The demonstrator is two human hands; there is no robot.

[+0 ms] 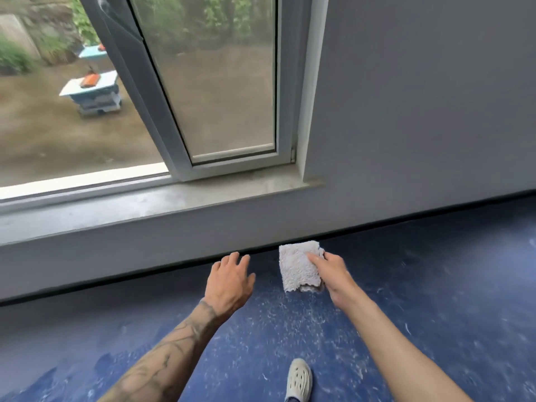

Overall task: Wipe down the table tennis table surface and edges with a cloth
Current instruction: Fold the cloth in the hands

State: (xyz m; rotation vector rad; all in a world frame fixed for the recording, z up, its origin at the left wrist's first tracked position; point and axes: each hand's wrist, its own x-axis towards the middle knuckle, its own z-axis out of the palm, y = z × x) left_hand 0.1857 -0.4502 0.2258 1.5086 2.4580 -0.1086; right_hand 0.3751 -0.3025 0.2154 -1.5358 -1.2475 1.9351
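One cloth (295,268) in R hand (333,274); L hand (230,281) splayed.

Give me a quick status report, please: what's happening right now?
Left hand open, empty. Right hand grips white cloth, low by the wall. Nothing seen in the way.

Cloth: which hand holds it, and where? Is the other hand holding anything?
Right hand grips the cloth at its right edge; left hand holds nothing.

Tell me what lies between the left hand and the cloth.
Nothing: only bare blue surface, flecked white, separates the left hand from the cloth, per the head view.
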